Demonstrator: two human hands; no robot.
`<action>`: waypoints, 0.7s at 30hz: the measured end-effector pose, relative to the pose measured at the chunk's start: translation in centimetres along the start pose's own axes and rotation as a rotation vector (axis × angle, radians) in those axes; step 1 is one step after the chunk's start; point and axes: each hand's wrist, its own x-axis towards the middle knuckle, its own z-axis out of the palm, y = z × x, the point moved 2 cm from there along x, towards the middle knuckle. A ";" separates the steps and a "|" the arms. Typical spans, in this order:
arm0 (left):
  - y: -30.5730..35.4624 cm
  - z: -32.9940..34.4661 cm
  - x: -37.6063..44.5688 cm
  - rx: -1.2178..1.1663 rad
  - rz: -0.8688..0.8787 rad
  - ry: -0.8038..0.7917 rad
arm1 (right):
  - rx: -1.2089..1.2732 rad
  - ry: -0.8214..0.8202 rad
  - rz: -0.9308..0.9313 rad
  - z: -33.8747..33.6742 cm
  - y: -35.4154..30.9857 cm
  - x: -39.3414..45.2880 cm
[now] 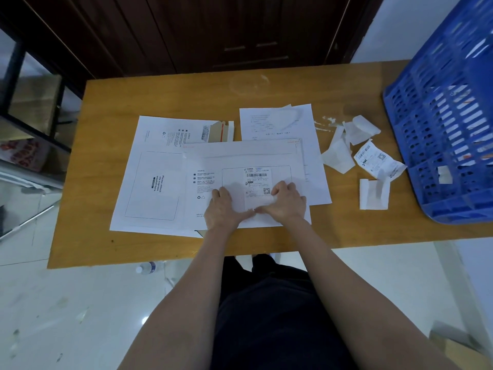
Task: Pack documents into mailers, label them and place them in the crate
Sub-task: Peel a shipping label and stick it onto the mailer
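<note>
The person is at the labelling step. A mailer (240,156) lies flat on the table (160,97), over other white mailers and papers, and a label (257,182) sits inside its printed frame. The left hand (224,209) lies mostly flat on the mailer beside the label, fingers fairly straight, pressing down. The right hand (285,201) has its fingers curled at the label's lower edge, seemingly pinching or peeling the backing there; whether the lower part is already stuck down cannot be told.

Done, as far as shows: the blue crate (440,129) at the right edge of the table already holds several white mailers, and peeled backing scraps (354,132) lie between it and the paperwork. Left: this label wants smoothing, then the mailer goes into the crate. A second mailer (157,182) to the left has its label frame still bare, and a sheet (277,121) lies behind, so more packing likely remains
</note>
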 end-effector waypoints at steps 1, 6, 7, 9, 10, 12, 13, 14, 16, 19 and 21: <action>-0.1 0.0 0.0 -0.028 0.003 -0.005 | 0.012 -0.007 -0.017 0.0 0.3 0.0; -0.6 0.0 0.0 -0.118 0.043 0.002 | 0.189 0.023 -0.125 0.1 1.8 -0.3; -0.8 0.1 -0.1 -0.122 0.050 0.013 | 0.214 0.024 -0.130 0.1 2.0 -0.3; -1.1 0.2 -0.1 -0.131 0.060 0.022 | 0.262 0.009 -0.137 0.0 2.1 -0.3; -1.2 0.3 -0.1 -0.137 0.065 0.024 | 0.283 -0.001 -0.139 -0.1 2.2 -0.2; -1.2 0.3 0.1 -0.153 0.075 0.019 | 0.301 -0.038 -0.137 -0.4 2.4 -0.1; -1.3 0.3 0.1 -0.164 0.078 0.013 | 0.301 -0.065 -0.137 -0.6 2.5 -0.1; -1.3 0.2 0.2 -0.178 0.081 0.005 | 0.311 -0.095 -0.138 -0.7 2.6 0.0; -1.3 -0.1 0.6 -0.207 0.080 -0.019 | 0.365 -0.135 -0.127 -0.9 2.5 0.2; -0.9 -0.4 0.9 -0.245 0.024 -0.029 | 0.387 -0.083 -0.092 -0.9 2.1 0.2; -0.6 -0.5 0.8 -0.243 -0.020 -0.017 | 0.308 -0.049 -0.088 -0.7 1.8 -0.1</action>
